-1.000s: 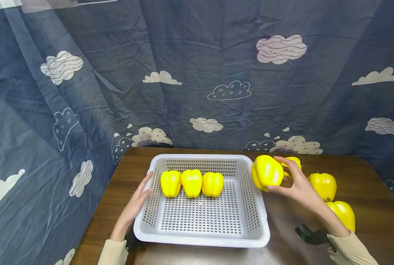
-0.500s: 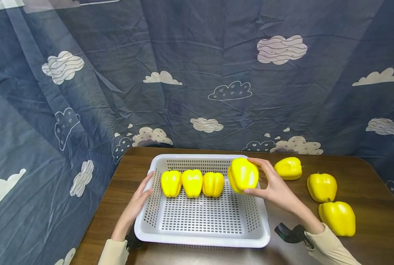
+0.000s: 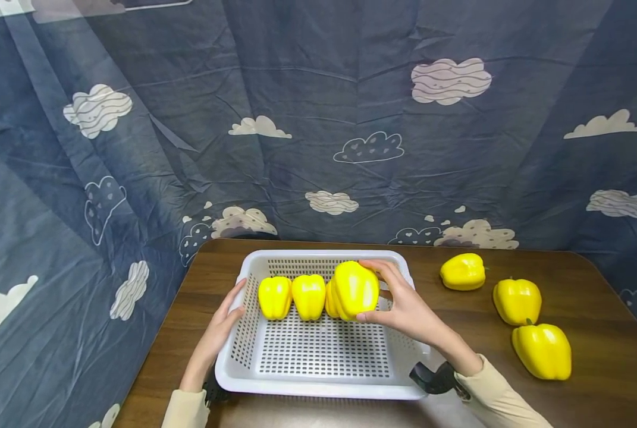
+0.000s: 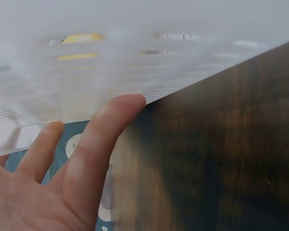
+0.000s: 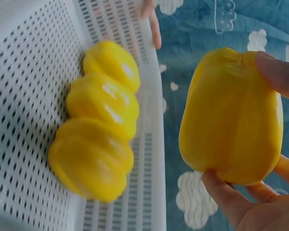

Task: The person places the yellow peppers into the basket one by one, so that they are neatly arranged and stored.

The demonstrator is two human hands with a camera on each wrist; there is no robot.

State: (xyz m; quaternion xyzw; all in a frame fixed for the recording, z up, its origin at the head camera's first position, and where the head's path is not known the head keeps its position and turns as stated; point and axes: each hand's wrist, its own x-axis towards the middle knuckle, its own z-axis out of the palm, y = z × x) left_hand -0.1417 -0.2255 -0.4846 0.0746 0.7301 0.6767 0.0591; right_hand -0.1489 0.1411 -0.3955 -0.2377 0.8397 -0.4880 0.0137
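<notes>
My right hand (image 3: 409, 309) grips a yellow bell pepper (image 3: 357, 290) between thumb and fingers, held over the white perforated plastic basket (image 3: 323, 389). Three more yellow peppers sit side by side in a row along the basket's far side: a left one (image 3: 274, 298), a middle one (image 3: 308, 297) and a right one (image 3: 331, 300), partly hidden behind the held pepper. In the right wrist view the held pepper (image 5: 231, 120) is up above the basket's rim. My left hand (image 3: 215, 330) touches the basket's left wall from outside, its fingers (image 4: 101, 139) mostly extended.
On the brown wooden table (image 3: 468, 333), right of the basket, lie three loose yellow peppers: one at the back (image 3: 463, 271), one in the middle (image 3: 517, 302) and one nearer (image 3: 542, 352). A dark blue curtain with clouds (image 3: 297, 148) hangs behind the table.
My right hand has carried the pepper leftward from beyond the basket's right rim to above the row's right end. The left hand has stayed at the basket's left side.
</notes>
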